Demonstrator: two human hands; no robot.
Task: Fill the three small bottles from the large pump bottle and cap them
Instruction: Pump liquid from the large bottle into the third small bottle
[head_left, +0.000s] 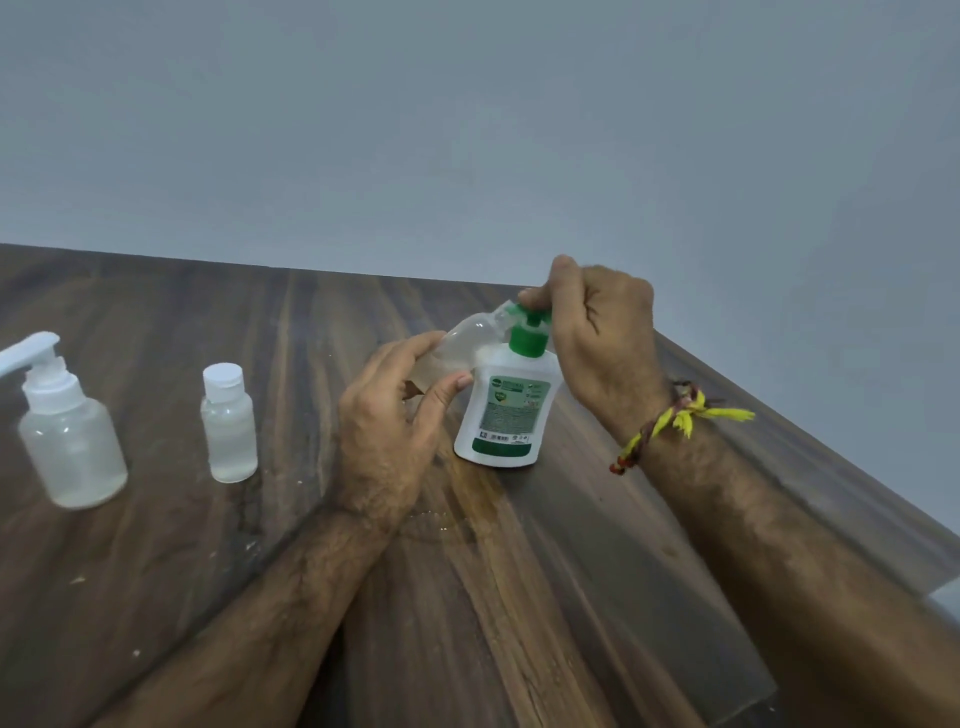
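From the head camera, our left hand (395, 410) grips a small clear bottle (457, 348), tilted with its mouth at the green nozzle of the large pump bottle (506, 410), standing at table centre. Our right hand (597, 332), at three o'clock of it, curls over the pump head. We judge slow presses best, mouth kept under the spout. At nine o'clock stand a capped bottle (228, 423) and a white-pump bottle (70, 436), both seemingly filled

White green-pump bottle (506, 410) stands upright, a tilted clear bottle (457, 348) at its spout; capped bottle (228, 423) left
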